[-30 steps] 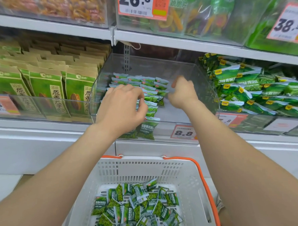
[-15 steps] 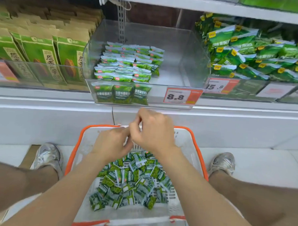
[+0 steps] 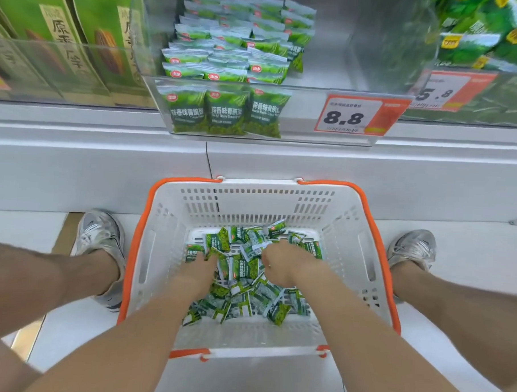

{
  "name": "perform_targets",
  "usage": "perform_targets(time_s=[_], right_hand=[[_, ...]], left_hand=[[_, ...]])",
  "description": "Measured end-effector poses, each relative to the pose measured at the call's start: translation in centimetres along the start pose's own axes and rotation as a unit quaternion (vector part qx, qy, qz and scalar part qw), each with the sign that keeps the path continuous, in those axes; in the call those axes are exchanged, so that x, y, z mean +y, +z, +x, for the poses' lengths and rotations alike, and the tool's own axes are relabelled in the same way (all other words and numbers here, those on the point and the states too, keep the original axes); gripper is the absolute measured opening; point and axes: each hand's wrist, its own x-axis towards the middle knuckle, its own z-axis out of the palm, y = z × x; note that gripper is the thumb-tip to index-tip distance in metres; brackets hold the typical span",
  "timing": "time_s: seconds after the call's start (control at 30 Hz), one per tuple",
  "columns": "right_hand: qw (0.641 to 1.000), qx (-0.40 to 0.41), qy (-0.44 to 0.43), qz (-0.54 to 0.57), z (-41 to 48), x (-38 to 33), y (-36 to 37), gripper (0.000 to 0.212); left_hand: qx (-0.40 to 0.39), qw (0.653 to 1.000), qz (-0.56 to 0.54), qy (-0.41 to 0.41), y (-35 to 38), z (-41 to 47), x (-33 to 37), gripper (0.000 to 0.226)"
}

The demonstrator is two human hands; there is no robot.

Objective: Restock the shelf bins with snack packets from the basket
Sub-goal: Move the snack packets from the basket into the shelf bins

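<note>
A white basket with an orange rim (image 3: 376,260) stands on the floor between my feet. Small green snack packets (image 3: 246,302) lie in a loose pile on its bottom. Both of my hands reach down into that pile. My left hand (image 3: 200,270) digs its fingers under packets at the left of the pile. My right hand (image 3: 281,265) curls round packets near the middle, its fingertips hidden among them. Above, the clear shelf bin (image 3: 311,121) holds neat rows of the same packets (image 3: 228,52) on its left side; its right side is bare.
An orange price tag reading 8.8 (image 3: 355,117) hangs on the bin's front. Green and brown boxes (image 3: 89,37) fill the bin to the left, larger green bags (image 3: 483,36) the bin to the right. My shoes (image 3: 101,236) (image 3: 413,247) flank the basket.
My hands left the shelf bin, came down over the basket, and now sit sunk in the packet pile. My view tilted down from the shelf to the basket.
</note>
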Motion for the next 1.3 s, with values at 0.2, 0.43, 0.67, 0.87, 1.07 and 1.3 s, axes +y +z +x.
perform_targets(time_s=[0.2,0.43,0.67,0.87,1.07,1.3], right_hand=[[0.999,-0.019,0.003,0.038,1.2,0.1,0.3,0.016],[0.993,-0.015,-0.001,0.12,1.0,-0.7,-0.5,0.019],[0.88,0.078,0.069,0.464,-0.6,-0.9,-0.7,0.072],[0.676,0.26,-0.005,0.689,-2.9,-3.2,-4.6,0.025],[0.615,0.369,-0.078,0.692,-5.4,-4.1,-7.5,0.012],[0.611,0.535,-0.122,0.571,-8.0,-6.6,-11.0,0.011]], left_hand=[[0.035,0.999,-0.035,0.008,0.7,1.3,-1.5,0.032],[0.087,0.97,-0.229,-0.002,-3.4,0.0,-1.5,0.007],[0.069,0.738,-0.671,0.019,-9.1,-4.4,-0.1,0.02],[0.066,0.713,-0.689,0.115,-14.1,-8.3,1.8,0.042],[0.136,0.747,-0.619,0.2,-18.1,-11.7,2.6,0.033],[0.267,0.786,-0.497,0.251,-21.9,-15.1,3.2,0.01]])
